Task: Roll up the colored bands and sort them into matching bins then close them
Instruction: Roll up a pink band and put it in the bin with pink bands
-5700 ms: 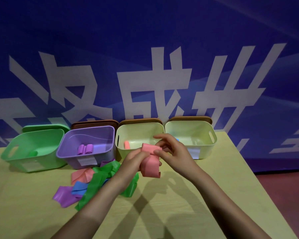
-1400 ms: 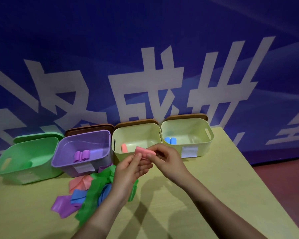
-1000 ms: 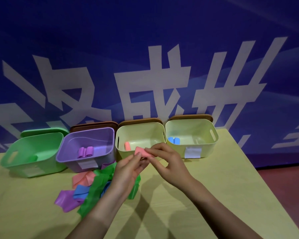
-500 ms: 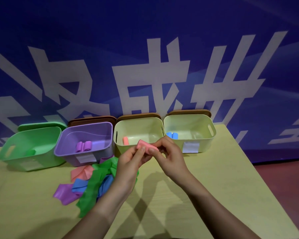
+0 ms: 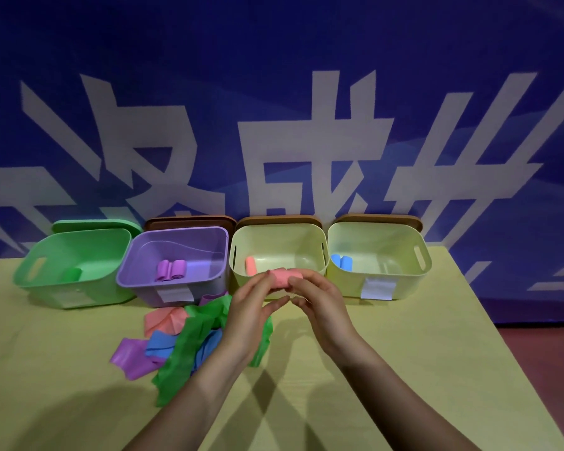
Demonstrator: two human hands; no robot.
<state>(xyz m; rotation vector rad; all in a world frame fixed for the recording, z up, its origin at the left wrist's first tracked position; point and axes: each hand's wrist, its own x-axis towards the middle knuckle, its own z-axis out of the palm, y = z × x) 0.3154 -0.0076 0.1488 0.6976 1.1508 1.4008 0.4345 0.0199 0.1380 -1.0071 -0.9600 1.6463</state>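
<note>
A: Head view — both hands pinch the pink roll (image 5: 285, 277), left hand (image 5: 253, 307) and right hand (image 5: 319, 301) curled round its ends, likely keeping it wound.

B: Just before the pink-holding bin (image 5: 277, 255) — drop looks next.

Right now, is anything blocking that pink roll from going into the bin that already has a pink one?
Nothing visible does. Both hands hold the pink roll just in front of the yellow bin, which is open; its brown lid stands behind it.
</note>
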